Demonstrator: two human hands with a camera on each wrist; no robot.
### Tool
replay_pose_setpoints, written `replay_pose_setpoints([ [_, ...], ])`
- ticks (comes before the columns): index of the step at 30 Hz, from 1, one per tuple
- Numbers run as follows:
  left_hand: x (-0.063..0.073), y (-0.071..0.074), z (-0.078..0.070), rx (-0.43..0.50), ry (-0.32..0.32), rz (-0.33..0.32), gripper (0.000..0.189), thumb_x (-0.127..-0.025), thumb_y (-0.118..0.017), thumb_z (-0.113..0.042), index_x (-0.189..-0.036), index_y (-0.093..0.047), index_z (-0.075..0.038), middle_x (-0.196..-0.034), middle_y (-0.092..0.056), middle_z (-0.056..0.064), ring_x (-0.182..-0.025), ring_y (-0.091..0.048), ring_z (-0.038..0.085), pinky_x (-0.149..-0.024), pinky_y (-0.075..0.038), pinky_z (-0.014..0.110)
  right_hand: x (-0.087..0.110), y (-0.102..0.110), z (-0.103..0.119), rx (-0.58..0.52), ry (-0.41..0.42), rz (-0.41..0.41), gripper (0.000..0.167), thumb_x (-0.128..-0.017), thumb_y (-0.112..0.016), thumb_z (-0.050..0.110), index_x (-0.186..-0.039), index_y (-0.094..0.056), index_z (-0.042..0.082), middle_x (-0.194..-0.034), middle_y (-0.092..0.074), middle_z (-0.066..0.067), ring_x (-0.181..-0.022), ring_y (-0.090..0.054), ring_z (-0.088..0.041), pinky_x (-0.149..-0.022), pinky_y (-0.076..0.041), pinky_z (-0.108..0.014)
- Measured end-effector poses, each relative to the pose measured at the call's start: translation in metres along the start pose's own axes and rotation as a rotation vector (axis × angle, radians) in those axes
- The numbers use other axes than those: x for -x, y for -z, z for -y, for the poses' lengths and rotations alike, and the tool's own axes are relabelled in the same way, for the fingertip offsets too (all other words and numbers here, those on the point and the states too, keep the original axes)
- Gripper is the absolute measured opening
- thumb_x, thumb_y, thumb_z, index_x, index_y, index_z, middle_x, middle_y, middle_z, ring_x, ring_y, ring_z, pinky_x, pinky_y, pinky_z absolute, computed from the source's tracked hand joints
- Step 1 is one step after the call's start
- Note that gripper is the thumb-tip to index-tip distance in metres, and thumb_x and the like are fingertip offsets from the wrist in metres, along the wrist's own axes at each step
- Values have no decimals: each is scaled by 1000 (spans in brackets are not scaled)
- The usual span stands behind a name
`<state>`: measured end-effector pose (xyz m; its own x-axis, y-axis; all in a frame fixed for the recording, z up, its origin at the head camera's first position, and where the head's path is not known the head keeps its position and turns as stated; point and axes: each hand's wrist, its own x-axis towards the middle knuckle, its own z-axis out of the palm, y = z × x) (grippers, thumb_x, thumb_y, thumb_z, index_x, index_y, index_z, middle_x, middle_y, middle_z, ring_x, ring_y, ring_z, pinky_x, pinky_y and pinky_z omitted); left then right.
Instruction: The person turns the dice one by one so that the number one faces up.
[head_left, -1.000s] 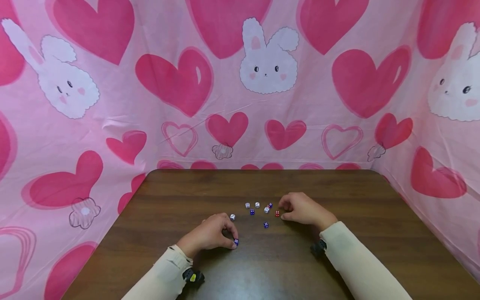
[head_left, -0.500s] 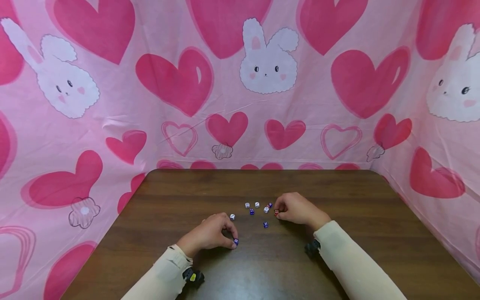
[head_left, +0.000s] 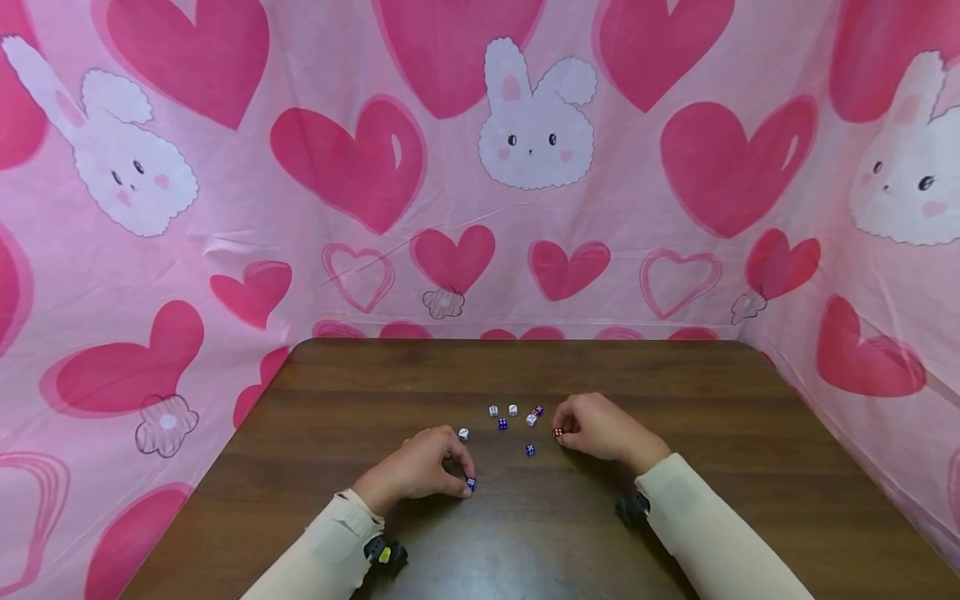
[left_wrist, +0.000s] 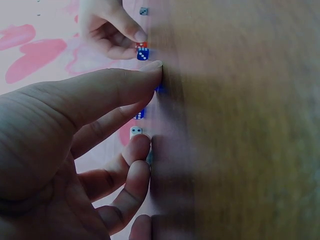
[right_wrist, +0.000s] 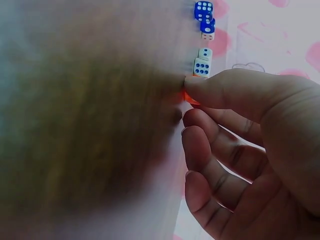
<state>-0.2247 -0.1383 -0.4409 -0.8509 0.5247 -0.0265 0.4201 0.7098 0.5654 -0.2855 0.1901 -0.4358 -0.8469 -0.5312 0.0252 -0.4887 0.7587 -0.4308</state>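
Observation:
My left hand (head_left: 420, 467) pinches a blue die (head_left: 470, 483) between thumb and forefinger at the table's near middle; in the left wrist view the fingers hide most of it. On the right, my right hand (head_left: 606, 429) grips a red die (head_left: 558, 433) with thumb and forefinger. Its orange-red side (right_wrist: 191, 96) peeks out below the thumb in the right wrist view. Between the hands sits a lone blue die (head_left: 530, 450). A white die (head_left: 531, 420) touches or nearly touches a blue die (head_left: 538, 411) and a bit of red, left of my right hand.
Farther back lie a white die (head_left: 493, 411), another white die (head_left: 513, 410) and a blue die (head_left: 502, 424). One more white die (head_left: 463, 434) rests just beyond my left fingers. The brown wooden table (head_left: 360, 375) meets a pink heart-and-rabbit cloth (head_left: 525, 217) at its back and sides.
My right hand moved left, took hold of the red die, then drew it slightly right and nearer. The left hand stays in place with its blue die.

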Motion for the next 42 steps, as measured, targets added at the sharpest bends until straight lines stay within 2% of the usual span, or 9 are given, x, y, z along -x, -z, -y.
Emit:
replay_pose_setpoints([
  [12,0,-1,0,10,7,0,19,-76,-93,-27,-81,-75,-32,-96,-60,-13,-96,-54,12,-91,-35,62,28,-1,5,4,39,13,11,-89,-81,17,-95,-75,24,-86,-63,15,-77,-57,-8,-72,-51,-26],
  [19,-2,-1,0,-10,0,0,19,-76,-93,-28,-81,-75,-33,-97,-60,-14,-97,-54,12,-89,-36,57,48,-2,6,-16,90,9,11,-89,-81,18,-94,-73,24,-87,-63,13,-76,-59,-7,-68,-50,-24],
  [23,-1,-1,0,-8,-8,-3,19,-76,-93,-28,-81,-75,-33,-96,-61,-13,-97,-55,12,-89,-36,59,55,-2,5,-35,97,18,11,-89,-81,18,-95,-74,24,-88,-63,12,-76,-57,-3,-68,-51,-23],
  [30,0,0,0,15,-7,-3,19,-76,-93,-26,-81,-75,-31,-97,-61,-11,-98,-55,14,-93,-34,68,60,-3,6,-67,123,27,11,-90,-81,17,-95,-74,24,-89,-63,11,-76,-57,-3,-68,-50,-23],
  [36,1,0,0,9,-6,-6,19,-76,-93,-26,-81,-75,-31,-97,-61,-12,-98,-55,14,-92,-35,64,61,-4,8,-37,101,22,12,-89,-82,20,-95,-74,25,-88,-62,13,-77,-57,-4,-70,-49,-24],
  [42,1,-1,1,0,-6,-6,19,-77,-92,-27,-81,-75,-32,-98,-61,-12,-98,-54,12,-92,-35,63,63,-5,11,26,118,-1,14,-88,-83,23,-98,-73,24,-89,-61,15,-78,-55,-2,-73,-48,-27],
])
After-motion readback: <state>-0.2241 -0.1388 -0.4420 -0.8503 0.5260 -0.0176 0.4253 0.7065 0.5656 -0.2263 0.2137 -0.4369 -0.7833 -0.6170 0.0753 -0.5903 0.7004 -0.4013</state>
